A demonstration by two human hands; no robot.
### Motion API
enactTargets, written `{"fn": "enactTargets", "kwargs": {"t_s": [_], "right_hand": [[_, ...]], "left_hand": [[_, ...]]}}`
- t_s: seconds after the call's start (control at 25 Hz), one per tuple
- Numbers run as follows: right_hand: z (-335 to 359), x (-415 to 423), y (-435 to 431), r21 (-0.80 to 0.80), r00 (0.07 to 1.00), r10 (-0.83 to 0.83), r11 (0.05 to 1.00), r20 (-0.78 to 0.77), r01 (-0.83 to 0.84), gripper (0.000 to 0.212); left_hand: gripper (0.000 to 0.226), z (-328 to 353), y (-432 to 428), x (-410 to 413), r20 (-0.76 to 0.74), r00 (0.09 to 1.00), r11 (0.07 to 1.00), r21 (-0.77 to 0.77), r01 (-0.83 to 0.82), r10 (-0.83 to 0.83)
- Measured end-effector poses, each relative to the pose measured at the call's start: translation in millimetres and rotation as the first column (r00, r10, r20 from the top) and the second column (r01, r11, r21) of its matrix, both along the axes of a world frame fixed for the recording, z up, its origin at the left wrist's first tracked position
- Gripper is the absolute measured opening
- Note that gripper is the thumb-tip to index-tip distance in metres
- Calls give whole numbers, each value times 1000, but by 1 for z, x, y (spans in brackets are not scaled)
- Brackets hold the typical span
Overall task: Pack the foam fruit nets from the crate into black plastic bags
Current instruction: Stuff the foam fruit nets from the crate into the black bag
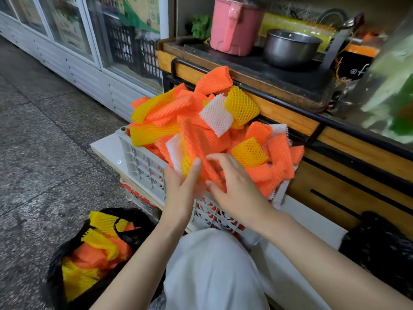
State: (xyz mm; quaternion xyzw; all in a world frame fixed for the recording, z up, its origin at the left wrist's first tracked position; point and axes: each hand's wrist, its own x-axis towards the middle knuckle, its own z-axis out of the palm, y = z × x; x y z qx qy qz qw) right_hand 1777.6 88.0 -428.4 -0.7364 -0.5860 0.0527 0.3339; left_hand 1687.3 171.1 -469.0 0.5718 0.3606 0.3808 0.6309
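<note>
A speckled grey stone floor (44, 153) runs past a row of white-framed glass-door coolers (78, 63) on the left. On the right stands a wooden counter with black rails and a dark top (279, 113). A pink lidded metal pot (232, 25) and a round steel bowl (290, 48) sit on that top, near each other.

Against the counter's front is a white lattice plastic crate (143, 162), heaped above its rim with loose foam fruit nets (212, 104) in orange, yellow and white.

Over the crate's near edge, the left hand (181, 189) grips a small stack of flattened nets (196, 148), mostly orange with yellow and white at its left side. The thumb lies up the front of the stack and the fingers are hidden behind it. The right hand (237, 189) meets the same stack from the right, fingers curled over the orange nets and thumb pressed to the stack's lower end, so both hands close on it together.

On the floor at lower left, beside a knee in white trousers (212, 265), an open black plastic bag (54, 271) already holds yellow and orange nets. A second black plastic bag (380, 242) sits at lower right beside the counter; its contents cannot be seen.
</note>
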Motion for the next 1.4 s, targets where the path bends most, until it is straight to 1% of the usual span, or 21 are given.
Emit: {"fn": "enactTargets", "kwargs": {"t_s": [0.08, 0.12, 0.2, 0.28, 0.36, 0.4, 0.48, 0.52, 0.6, 0.68, 0.8, 0.92, 0.96, 1.0, 1.04, 1.08, 1.12, 1.2, 1.24, 1.32, 1.4], "right_hand": [[3, -3, -3, -21, 994, 91, 996, -54, -92, 40], [5, -5, -6, -35, 985, 127, 991, -114, -132, 38], [8, -4, -10, -45, 948, 173, 980, -268, -192, 35], [4, 9, -11, -62, 931, 153, 981, -331, -183, 35], [-10, 35, -7, -173, 976, 71, 979, -208, -108, 45], [-20, 51, -3, -279, 993, 37, 958, -112, -67, 52], [-40, 76, 7, -470, 998, 46, 882, 41, -21, 63], [-50, 83, 14, -510, 994, 70, 860, 88, -15, 66], [-65, 88, 28, -517, 987, 79, 856, 138, 4, 66], [-72, 88, 43, -459, 986, 58, 888, 157, 21, 56], [-61, 86, 57, -270, 985, -22, 960, 173, 69, 34], [-30, 87, 53, 63, 960, -117, 993, 256, 104, 33], [-21, 90, 48, 146, 948, -141, 984, 287, 102, 34], [-15, 94, 41, 180, 932, -162, 978, 326, 107, 35], [-13, 101, 34, 148, 909, -171, 981, 380, 123, 34], [-16, 108, 28, 45, 882, -157, 987, 445, 153, 34], [-23, 113, 20, -116, 855, -118, 972, 506, 203, 35], [-42, 117, 6, -421, 837, -4, 863, 548, 280, 46], [-49, 117, 0, -511, 850, 24, 808, 526, 293, 53], [-56, 120, -4, -534, 863, -3, 785, 505, 315, 56], [-55, 127, -2, -468, 838, -66, 804, 542, 366, 44]], "left_hand": [[89, 0, 5, -9, 2, 1000, 1000, 0, 7, -7], [93, -1, 9, -12, -3, 1000, 1000, 18, -4, 4], [87, -3, 17, -20, -6, 997, 996, 48, -72, 72], [72, -4, 22, -25, -9, 986, 986, 29, -165, 166], [54, -5, 26, -29, -23, 971, 971, 8, -239, 239], [48, -5, 27, -30, -26, 966, 966, 15, -259, 259], [43, -5, 27, -31, -33, 962, 962, 26, -270, 271], [43, -6, 28, -31, -35, 963, 963, 27, -267, 268], [43, -7, 27, -31, -37, 966, 966, 28, -256, 257], [45, -9, 28, -33, -32, 967, 967, 37, -251, 252], [47, -10, 30, -34, -37, 967, 968, 42, -249, 250], [45, -12, 30, -31, -34, 973, 973, 29, -229, 230], [45, -12, 28, -28, -38, 975, 975, 33, -220, 221], [46, -11, 26, -26, -44, 977, 977, 38, -208, 210], [47, -11, 23, -24, -45, 979, 979, 41, -198, 200], [46, -11, 21, -22, -44, 980, 981, 41, -191, 193], [45, -11, 19, -20, -47, 982, 982, 42, -182, 184], [43, -13, 15, -17, -60, 985, 986, 43, -162, 164], [43, -13, 13, -16, -61, 986, 987, 38, -154, 156], [42, -16, 9, -16, -55, 987, 989, 28, -147, 149], [40, -19, 4, -18, -54, 987, 989, 24, -147, 148]]}}
